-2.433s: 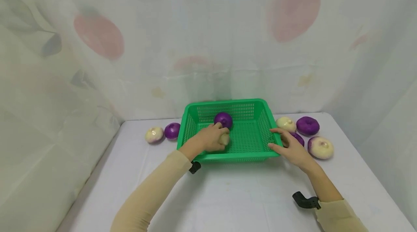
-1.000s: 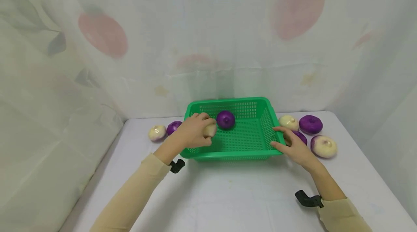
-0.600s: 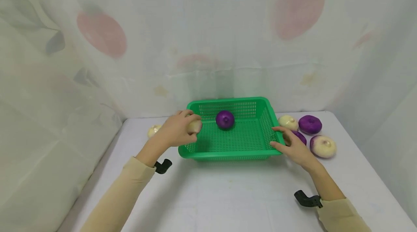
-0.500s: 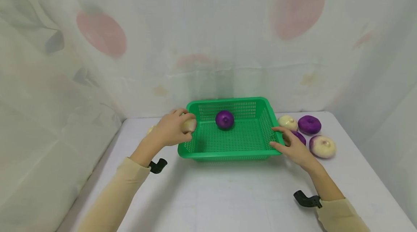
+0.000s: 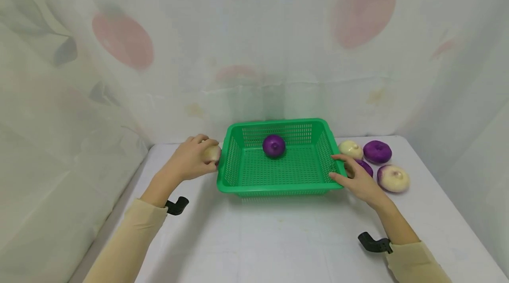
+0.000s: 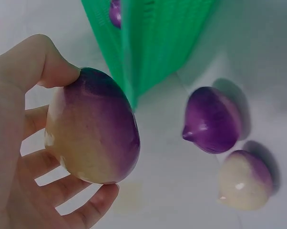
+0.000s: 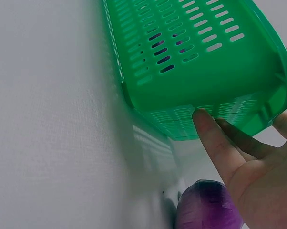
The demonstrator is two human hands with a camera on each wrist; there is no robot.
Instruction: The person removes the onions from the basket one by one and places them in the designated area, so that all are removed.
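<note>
My left hand [image 5: 191, 159], just outside the left side of the green plastic basket [image 5: 280, 189], holds a white-and-purple onion [image 5: 212, 154]. In the left wrist view its thumb and fingers curl around this onion [image 6: 98, 129], which is off the table. My right hand [image 5: 355, 179] grips the basket's right rim, thumb and fingers on the edge. Inside the basket, towards the back, sits one purple onion [image 5: 274, 146]. A purple onion [image 6: 212, 120] and a white-and-purple one [image 6: 244, 181] lie on the table in the left wrist view; my left hand hides them in the head view.
Right of the basket lie a white onion [image 5: 351, 150], a flattish purple one [image 5: 377, 152], a partly covered purple one [image 5: 364, 167] and a larger white-and-purple one [image 5: 393, 179]. A white cloth covers the table [image 5: 278, 239]. A printed curtain [image 5: 254, 53] hangs behind.
My left hand has lifted the white-and-purple onion out of the basket and carried it left, past the left rim. My right hand stays on the basket's right rim.
</note>
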